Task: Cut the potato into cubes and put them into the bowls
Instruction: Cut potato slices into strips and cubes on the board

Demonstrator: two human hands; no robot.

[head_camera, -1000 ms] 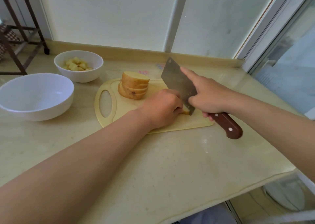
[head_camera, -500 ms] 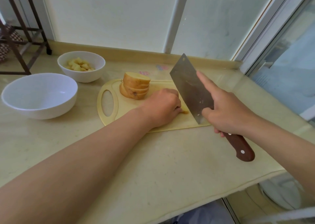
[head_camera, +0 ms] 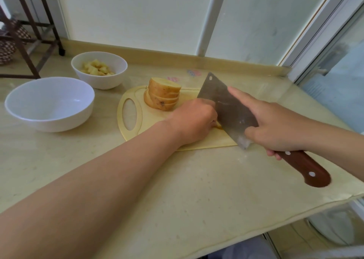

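From the head camera, my left hand [head_camera: 194, 120] lies knuckles-up on the pale yellow cutting board [head_camera: 149, 120]. Its fingers are curled down over a potato piece [head_camera: 219, 125], and only a sliver of that shows. The blade hides my fingertips. My right hand [head_camera: 275, 124] grips the cleaver [head_camera: 226, 103] by its brown riveted handle, forefinger stretched along the steel flat. The blade's heel hangs at the board's near right corner. Skin-on potato slices [head_camera: 163, 97] are stacked by the board's far edge. At the counter's [head_camera: 177, 189] far left, the small white bowl [head_camera: 106, 81] holds potato cubes [head_camera: 96, 69]. The large bowl [head_camera: 49, 105] stands nearer.
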